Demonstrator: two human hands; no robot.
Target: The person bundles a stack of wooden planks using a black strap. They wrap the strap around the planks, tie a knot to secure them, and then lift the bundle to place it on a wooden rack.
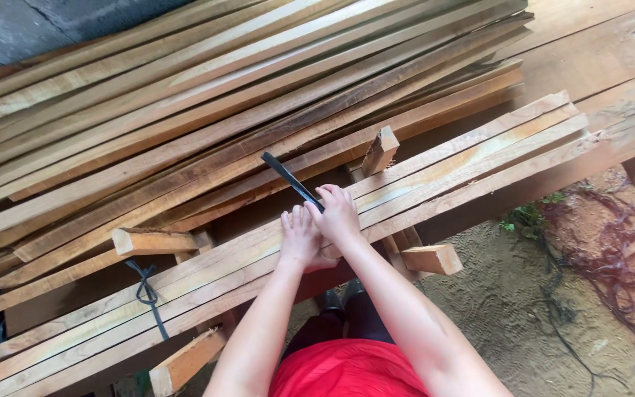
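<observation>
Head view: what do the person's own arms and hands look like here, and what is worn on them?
Both arms are bare from above the elbow down: no sleeves reach them. The left hand and right hand wear no gloves, and no watch, ring or band shows. Below them is a red garment on the torso.

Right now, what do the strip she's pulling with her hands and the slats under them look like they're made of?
The black strip in the right hand looks like flat plastic strapping, thin, smooth and slightly glossy, though coated metal band can't be ruled out. The slats under the left hand are raw sawn wood: visible grain, pale and reddish streaks, rough unfinished edges.
</observation>
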